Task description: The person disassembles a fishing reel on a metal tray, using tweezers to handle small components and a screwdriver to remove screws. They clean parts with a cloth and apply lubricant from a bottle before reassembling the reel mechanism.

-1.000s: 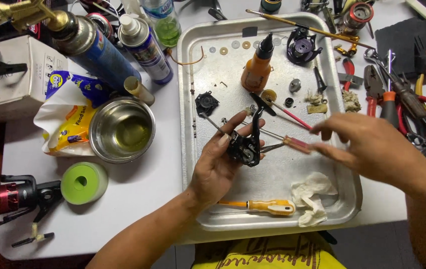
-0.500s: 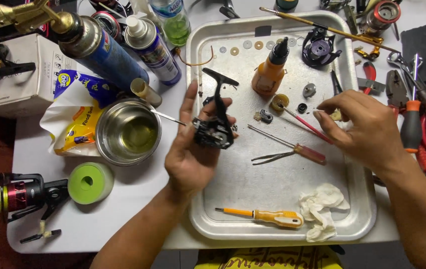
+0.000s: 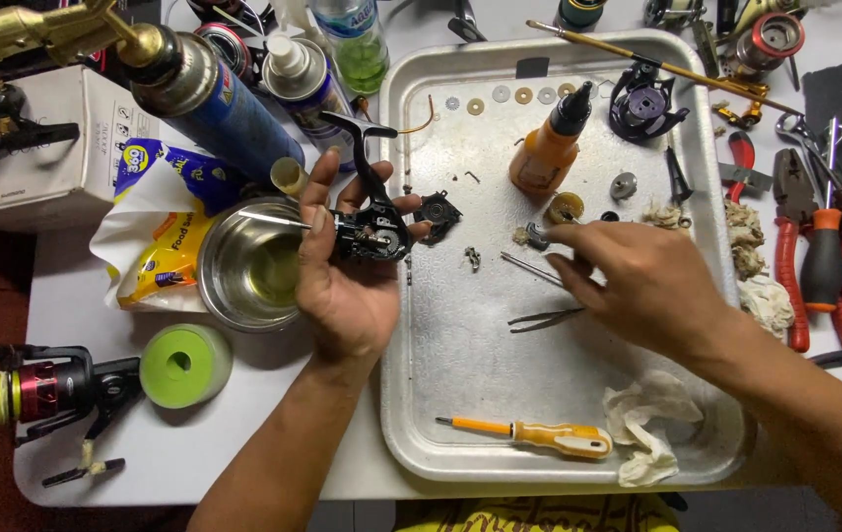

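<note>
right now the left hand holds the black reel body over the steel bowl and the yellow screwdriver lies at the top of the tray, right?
Not quite. The head view shows the yellow screwdriver at the bottom edge of the tray, nearest the person, not the top. The rest stands: the left hand holds the black reel body by the steel bowl.

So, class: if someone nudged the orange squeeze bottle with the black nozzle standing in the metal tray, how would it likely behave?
The orange squeeze bottle with the black nozzle stands upright, tall and narrow, so it would probably tip rather than slide. It looks like soft plastic, likely light and squeezable. Once down, its round body may roll across the smooth metal tray.
</note>
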